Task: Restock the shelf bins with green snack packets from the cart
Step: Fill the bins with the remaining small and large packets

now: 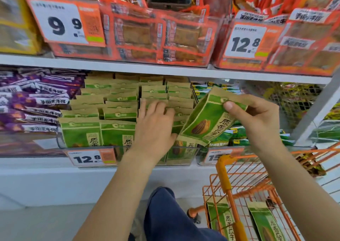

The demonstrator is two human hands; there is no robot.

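- Up front, in the head view, a clear bin (pixel 117 156) sits on the middle shelf (pixel 165 70), packed with rows of upright green packets (pixel 117 110).
- Left hand (pixel 156 123) lies flat on the packets in the bin's right part, fingers straight and spread, gripping nothing.
- Right hand (pixel 257 117) holds one tilted packet (pixel 207 121) just right of the bin, thumb and curled fingers pinching its top edge; its lower corner touches the left hand.
- Below and right of the bin stands an orange cart (pixel 226 181) with two more packets (pixel 265 222) lying in it.
- Purple packs (pixel 35 104) fill the shelf space left of the bin.
- Above the bin, red packs (pixel 158 36) fill bins beside a 9.9 tag (pixel 64 23).
- On the bin's front hangs a 12.8 tag (pixel 92 158).
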